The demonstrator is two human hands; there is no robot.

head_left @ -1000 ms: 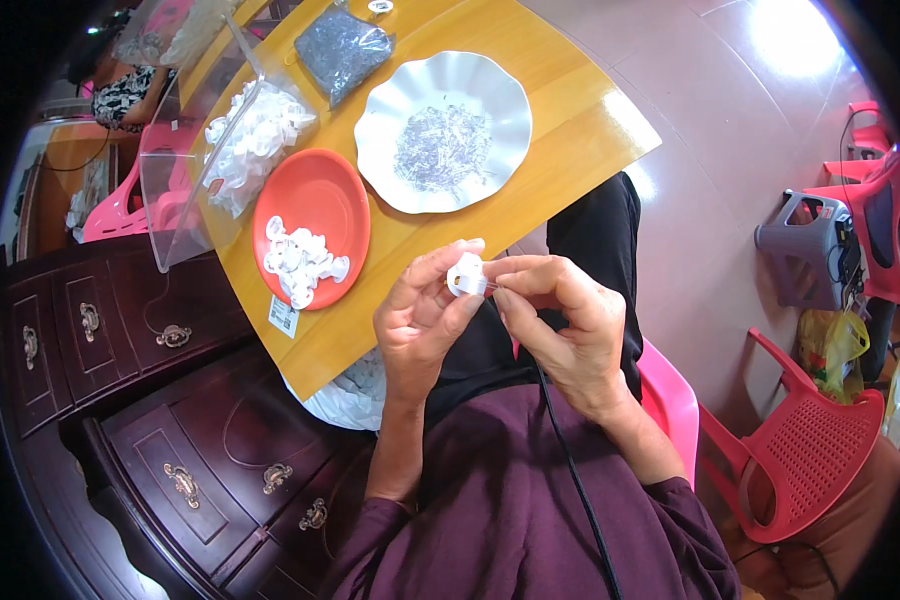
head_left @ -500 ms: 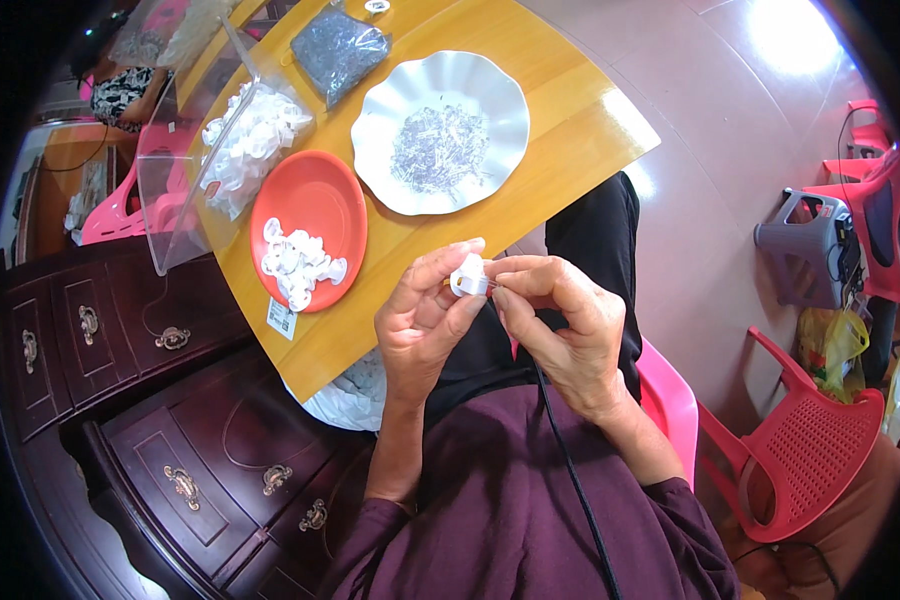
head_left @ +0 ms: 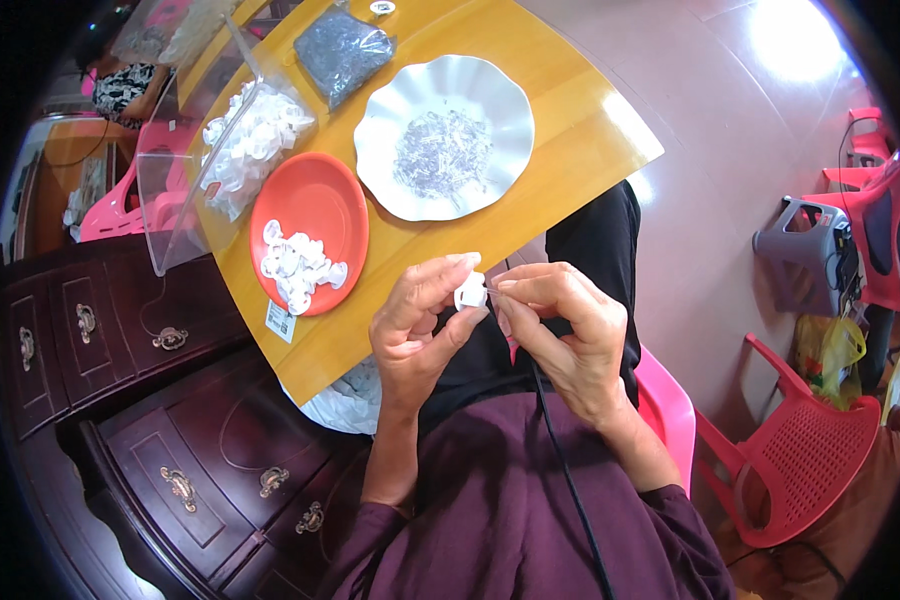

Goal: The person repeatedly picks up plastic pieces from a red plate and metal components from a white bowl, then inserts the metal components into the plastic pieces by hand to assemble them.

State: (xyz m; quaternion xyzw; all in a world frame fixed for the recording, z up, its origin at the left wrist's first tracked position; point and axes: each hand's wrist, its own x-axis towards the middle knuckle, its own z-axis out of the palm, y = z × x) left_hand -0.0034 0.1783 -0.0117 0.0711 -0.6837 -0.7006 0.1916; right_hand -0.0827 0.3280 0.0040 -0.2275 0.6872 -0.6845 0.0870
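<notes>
White plastic, small and rounded — the white piece [head_left: 471, 291] is up in front of the person's lap, just off the near edge of the table, between the two hands. The left hand [head_left: 417, 312] grasps it between thumb and fingers, the fingertips above and the thumb below. The right hand [head_left: 567, 325] comes in from the other side with thumb and forefinger pinched on a thin clear sliver [head_left: 493, 291] that points at the white piece; whether its tip touches or enters the piece is too small to tell.

Beyond the left hand, an orange-red plate [head_left: 335, 200] lies on the yellow wooden table [head_left: 570, 120], with a heap of similar white parts [head_left: 300, 265] toward its near end. A printed card [head_left: 281, 322] sticks out from beside its rim. Next to that plate, farther to the right, a white dish with a wavy rim [head_left: 510, 100] holds a loose pile of clear slivers [head_left: 442, 152].

To the left of both stands a clear-walled box [head_left: 168, 215], with a clear bag of white parts [head_left: 255, 135] beside it; a bag of dark grey contents [head_left: 342, 52] lies near the far side of the dish.

Around the table — dark wooden drawers [head_left: 185, 420] on the left, a red chair [head_left: 810, 450] and a grey stool [head_left: 800, 250] on the right.
</notes>
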